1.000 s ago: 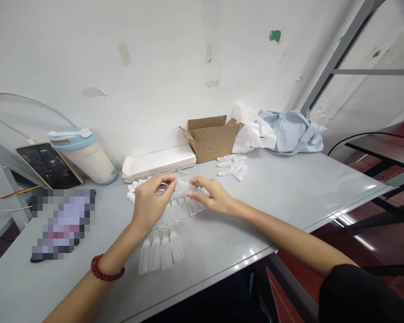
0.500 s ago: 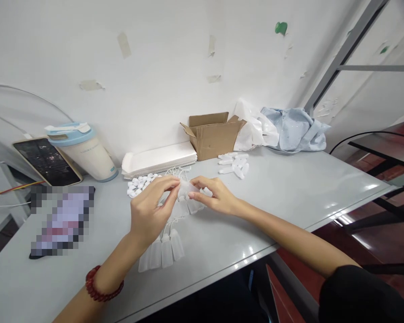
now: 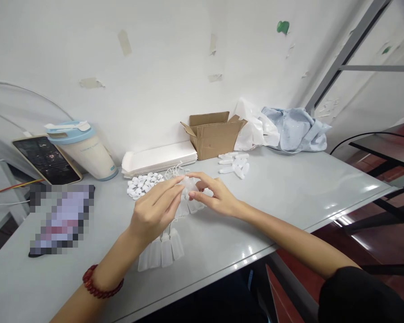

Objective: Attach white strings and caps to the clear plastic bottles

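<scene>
- The left hand (image 3: 155, 213), a red beaded bracelet (image 3: 101, 287) worn at its wrist, is presented with fingers extended and close together, fingertips at the translucent piece (image 3: 190, 183); whether anything is pinched by it cannot be told.
- The right hand (image 3: 218, 195) is narrowly curved, the translucent piece being held between its thumb and fingers.
- Writing: faint lettering is carried on the blue-lidded cup (image 3: 96, 154), and a small mark on its base band; neither can be read reliably.
- Surface: on a glossy grey table (image 3: 289, 188) are noted, left to right, a phone (image 3: 49, 159), a pixelated purple item (image 3: 65, 215), the cup, white caps (image 3: 144, 184), a white stack (image 3: 160, 160), an open cardboard box (image 3: 217, 141), loose translucent tubes (image 3: 235, 166), a white plastic bag (image 3: 252, 128) and light blue cloth (image 3: 294, 130).
- Room: a white wall (image 3: 164, 58) is marked by tape remnants (image 3: 124, 42); at the right, a grey metal frame (image 3: 350, 54) and dark red floor (image 3: 360, 235) are seen.
- Condition: the piece is located between the hands, small, frosted and partly covered by fingers; nearer the table's front edge, similar frosted sleeves (image 3: 166, 252) are laid side by side, partly hidden by the left hand.
</scene>
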The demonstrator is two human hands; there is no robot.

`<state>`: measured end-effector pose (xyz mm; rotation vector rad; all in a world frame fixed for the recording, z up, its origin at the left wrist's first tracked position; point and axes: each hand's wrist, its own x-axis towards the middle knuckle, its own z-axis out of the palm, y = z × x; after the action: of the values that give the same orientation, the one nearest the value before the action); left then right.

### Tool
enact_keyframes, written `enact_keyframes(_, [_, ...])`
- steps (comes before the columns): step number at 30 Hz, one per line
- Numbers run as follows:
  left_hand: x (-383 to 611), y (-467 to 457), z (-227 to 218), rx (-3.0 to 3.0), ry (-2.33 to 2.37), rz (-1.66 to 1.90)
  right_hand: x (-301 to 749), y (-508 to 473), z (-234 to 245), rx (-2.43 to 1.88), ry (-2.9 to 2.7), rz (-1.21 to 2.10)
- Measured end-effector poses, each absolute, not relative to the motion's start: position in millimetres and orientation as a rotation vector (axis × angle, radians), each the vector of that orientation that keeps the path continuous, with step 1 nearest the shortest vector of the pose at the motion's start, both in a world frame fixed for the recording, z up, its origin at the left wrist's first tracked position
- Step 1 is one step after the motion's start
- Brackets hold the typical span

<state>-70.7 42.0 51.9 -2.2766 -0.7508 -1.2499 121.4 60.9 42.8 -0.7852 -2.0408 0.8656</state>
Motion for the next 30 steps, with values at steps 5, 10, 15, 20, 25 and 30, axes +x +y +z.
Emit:
enact_keyframes(5, [-67, 41, 51, -2.298, -0.859, -1.263, 121, 62, 40, -0.814, -2.047, 0.827])
enact_keyframes(10, [-65, 41, 50, -2.354, -0.917, -1.224, 121, 62, 38, -0.798, -2.063, 0.791])
enact_keyframes(15, [-65, 39, 51, -2.398, -0.957, -1.227, 121, 62, 38, -0.782, -2.067, 0.776])
enact_keyframes(20, [-63, 38, 51, -2.353, -0.916, -1.249, 120, 62, 38, -0.784, -2.031, 0.809])
enact_keyframes(25, [-59, 37, 47, -2.334, -0.965, -1.296, 119, 61, 38, -0.791, -2.001, 0.843])
enact_keyframes(30, [-57, 34, 46, -2.356, -1.045, -1.359, 119, 60, 38, -0.792, -1.954, 0.854])
